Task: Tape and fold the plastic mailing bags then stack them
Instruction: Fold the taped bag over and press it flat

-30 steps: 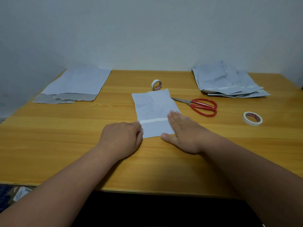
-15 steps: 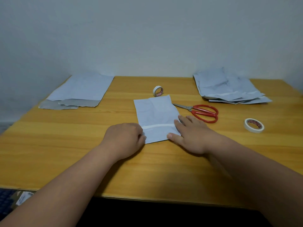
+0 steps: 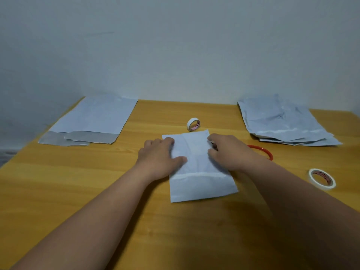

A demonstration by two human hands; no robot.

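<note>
wooden table (image 3: pixel 78 191) against a pale wall (image 3: pixel 175 45)

warm yellow-brown top with lengthwise grain, filling the lower part of the view. plain grey-white surface behind, meeting the far edge of the wood. red scissors (image 3: pixel 263 151) lying flat right of centre, only a curved handle loop showing.

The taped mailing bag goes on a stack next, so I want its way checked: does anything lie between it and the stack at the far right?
Yes: the red scissors lie between the taped mailing bag and the right stack, partly hidden behind the right hand.
</note>
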